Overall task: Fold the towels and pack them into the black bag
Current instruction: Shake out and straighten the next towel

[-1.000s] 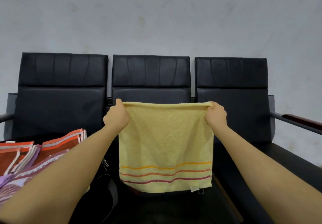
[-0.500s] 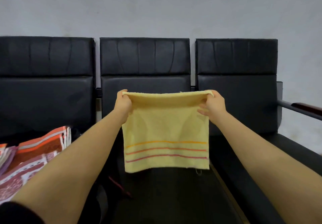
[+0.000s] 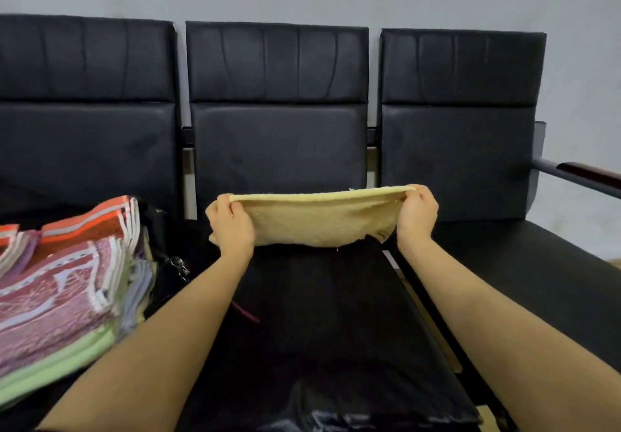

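Holding a yellow towel stretched flat at mid-frame, we pinch one end in our left hand and the other in our right hand, fingers curled over the top edge. It hangs just above the middle seat of the black bench. At lower left lies a stack of patterned towels; the black bag shows dark beside it.
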{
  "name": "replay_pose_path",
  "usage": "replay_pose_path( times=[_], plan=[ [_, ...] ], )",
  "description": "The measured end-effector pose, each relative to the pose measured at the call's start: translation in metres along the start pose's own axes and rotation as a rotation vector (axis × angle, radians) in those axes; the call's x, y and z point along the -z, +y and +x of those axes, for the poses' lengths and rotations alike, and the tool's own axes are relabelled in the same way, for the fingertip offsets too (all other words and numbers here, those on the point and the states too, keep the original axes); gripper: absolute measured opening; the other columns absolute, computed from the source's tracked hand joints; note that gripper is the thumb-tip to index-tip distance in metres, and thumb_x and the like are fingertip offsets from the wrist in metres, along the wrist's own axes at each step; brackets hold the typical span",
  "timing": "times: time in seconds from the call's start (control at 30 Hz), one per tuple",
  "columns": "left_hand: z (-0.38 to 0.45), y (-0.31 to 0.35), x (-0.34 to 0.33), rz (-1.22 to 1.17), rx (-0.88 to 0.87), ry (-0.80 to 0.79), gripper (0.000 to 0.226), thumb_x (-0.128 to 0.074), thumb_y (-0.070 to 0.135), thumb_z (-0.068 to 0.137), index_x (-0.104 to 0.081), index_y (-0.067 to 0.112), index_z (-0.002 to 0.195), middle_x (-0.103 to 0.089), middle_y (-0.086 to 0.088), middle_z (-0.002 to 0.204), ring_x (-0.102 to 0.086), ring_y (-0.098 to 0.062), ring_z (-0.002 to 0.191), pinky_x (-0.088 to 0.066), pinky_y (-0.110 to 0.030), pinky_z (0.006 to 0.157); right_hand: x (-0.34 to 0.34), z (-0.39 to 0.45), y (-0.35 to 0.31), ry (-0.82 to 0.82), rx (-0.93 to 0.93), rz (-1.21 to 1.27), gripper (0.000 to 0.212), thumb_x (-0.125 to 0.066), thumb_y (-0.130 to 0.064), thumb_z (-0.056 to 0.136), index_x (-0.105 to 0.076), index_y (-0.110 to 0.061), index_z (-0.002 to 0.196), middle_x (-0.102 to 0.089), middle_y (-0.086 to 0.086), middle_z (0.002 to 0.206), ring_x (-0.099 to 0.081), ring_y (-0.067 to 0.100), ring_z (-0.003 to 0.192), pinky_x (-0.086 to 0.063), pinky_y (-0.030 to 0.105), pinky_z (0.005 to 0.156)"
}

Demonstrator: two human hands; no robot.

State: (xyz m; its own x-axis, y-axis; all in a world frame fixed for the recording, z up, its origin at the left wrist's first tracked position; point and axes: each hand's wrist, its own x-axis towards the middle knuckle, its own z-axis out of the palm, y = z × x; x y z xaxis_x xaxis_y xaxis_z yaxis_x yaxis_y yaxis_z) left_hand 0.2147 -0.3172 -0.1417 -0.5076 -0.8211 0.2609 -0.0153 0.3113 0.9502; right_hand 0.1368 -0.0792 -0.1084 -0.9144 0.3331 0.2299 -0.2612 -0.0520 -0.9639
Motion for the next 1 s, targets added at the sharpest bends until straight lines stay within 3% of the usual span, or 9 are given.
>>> replay_pose_path(
  times=[0.2,0.27,0.37,0.47,0.57,0.7,0.77,0.87,1.0],
  plan=[
    [-0.022,-0.026,0.017,0.217,0.060,-0.006,0.031,-0.032,0.019,0.094,-0.052,0.006,0.073,-0.053,-0.007,0.079,-0.044,-0.028,0.083,-0.034,-0.041,0.099,0.019,-0.023,0.035,0.177,-0.061,-0.252,0.030,-0.043,-0.022,0.096,-0.041,-0.023,0.066,-0.052,0.006,0.100,-0.052,0.020,0.083,-0.041,0.039,0.085],
    [-0.023,-0.030,0.018,0.257,0.064,-0.023,0.034,-0.038,0.022,0.090,-0.046,0.009,0.060,-0.050,-0.005,0.065,-0.049,-0.033,0.077,-0.042,-0.046,0.093,0.025,-0.022,0.043,0.185,-0.033,-0.418,0.029,-0.046,-0.024,0.093,-0.046,-0.019,0.065,-0.056,0.009,0.101,-0.053,0.026,0.093,-0.033,0.043,0.096],
    [-0.022,-0.040,0.015,0.361,0.062,-0.097,0.034,-0.041,0.024,0.087,-0.042,0.013,0.055,-0.048,-0.004,0.063,-0.056,-0.037,0.080,-0.047,-0.044,0.087,0.028,-0.013,0.057,0.067,-0.161,-0.534,0.025,-0.050,-0.024,0.091,-0.056,-0.009,0.072,-0.058,0.007,0.086,-0.052,0.025,0.086,-0.034,0.041,0.091],
    [-0.020,-0.058,0.006,0.521,0.060,-0.194,0.029,-0.042,0.024,0.087,-0.049,0.011,0.062,-0.061,-0.013,0.080,-0.059,-0.037,0.083,-0.046,-0.041,0.084,0.027,-0.006,0.078,-0.102,-0.282,-0.591,0.020,-0.049,-0.013,0.092,-0.048,-0.009,0.072,-0.049,0.005,0.077,-0.045,0.018,0.064,-0.039,0.033,0.064],
    [-0.019,-0.080,-0.005,0.692,0.076,-0.307,0.023,-0.041,0.017,0.091,-0.060,0.006,0.083,-0.064,-0.017,0.094,-0.061,-0.036,0.086,-0.048,-0.040,0.080,0.023,-0.004,0.096,-0.217,-0.297,-0.751,0.010,-0.050,-0.014,0.091,-0.055,-0.005,0.091,-0.054,0.009,0.090,-0.049,0.018,0.066,-0.039,0.030,0.057],
    [-0.023,-0.099,-0.014,0.906,0.068,-0.434,0.015,-0.037,0.001,0.090,-0.050,0.008,0.086,-0.061,-0.012,0.103,-0.061,-0.031,0.092,-0.048,-0.036,0.081,0.019,-0.004,0.112,-0.314,-0.272,-0.944,0.022,-0.048,-0.016,0.093,-0.058,-0.005,0.109,-0.058,0.012,0.109,-0.059,0.025,0.089,-0.045,0.034,0.067],
    [-0.026,-0.105,-0.018,0.976,-0.021,-0.434,0.020,-0.036,-0.001,0.089,-0.049,0.008,0.100,-0.062,-0.012,0.102,-0.061,-0.029,0.089,-0.047,-0.035,0.076,0.017,-0.005,0.115,-0.296,-0.179,-1.013,0.023,-0.046,-0.020,0.096,-0.058,-0.006,0.110,-0.059,0.012,0.107,-0.060,0.027,0.093,-0.048,0.037,0.075],
    [-0.024,-0.112,-0.019,1.031,-0.220,-0.355,0.044,-0.035,-0.001,0.087,-0.030,0.013,0.129,-0.062,-0.009,0.090,-0.056,-0.025,0.071,-0.040,-0.033,0.068,0.011,-0.003,0.118,-0.239,0.016,-1.056,0.018,-0.042,-0.016,0.099,-0.056,-0.006,0.105,-0.060,0.011,0.101,-0.059,0.026,0.089,-0.049,0.038,0.074],
    [-0.010,-0.111,-0.017,1.185,-0.370,-0.391,0.046,-0.036,0.002,0.087,-0.029,0.018,0.130,-0.057,-0.003,0.078,-0.048,-0.020,0.062,-0.032,-0.030,0.061,-0.002,0.008,0.116,-0.210,0.115,-1.107,0.017,-0.039,-0.013,0.100,-0.053,-0.006,0.106,-0.056,0.009,0.097,-0.049,0.019,0.078,-0.039,0.034,0.066]
  ],
)
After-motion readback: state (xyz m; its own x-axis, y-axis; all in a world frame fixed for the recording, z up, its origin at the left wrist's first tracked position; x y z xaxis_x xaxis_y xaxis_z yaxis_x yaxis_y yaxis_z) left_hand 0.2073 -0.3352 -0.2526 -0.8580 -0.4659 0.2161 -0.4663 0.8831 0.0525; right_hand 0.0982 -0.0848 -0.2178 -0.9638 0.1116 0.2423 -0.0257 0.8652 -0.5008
